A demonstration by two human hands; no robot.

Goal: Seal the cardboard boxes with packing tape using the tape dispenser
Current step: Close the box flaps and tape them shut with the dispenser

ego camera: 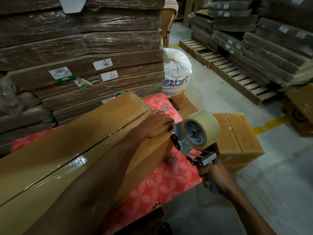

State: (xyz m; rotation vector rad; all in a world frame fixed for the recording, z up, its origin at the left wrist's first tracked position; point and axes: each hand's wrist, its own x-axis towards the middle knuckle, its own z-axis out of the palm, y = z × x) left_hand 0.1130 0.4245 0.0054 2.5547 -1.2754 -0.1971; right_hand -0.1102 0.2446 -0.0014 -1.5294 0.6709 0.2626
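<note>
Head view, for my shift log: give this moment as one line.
left grip: pressing box end | right grip: holding dispenser | seam: taped

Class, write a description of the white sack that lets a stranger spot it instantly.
Start at the tall shrink-wrapped stack of flattened cardboard on the left. At its right-hand corner, beyond the pink floral table, a sack stands on the floor. It alone is white, with blue lettering.

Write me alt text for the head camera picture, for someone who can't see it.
A left hand presses the end of a long cardboard box, its top seam covered with clear tape, while the right hand grips a tape dispenser at that end. The box lies on a red flowered cloth, wrapped stacks of flat cardboard behind.
</note>
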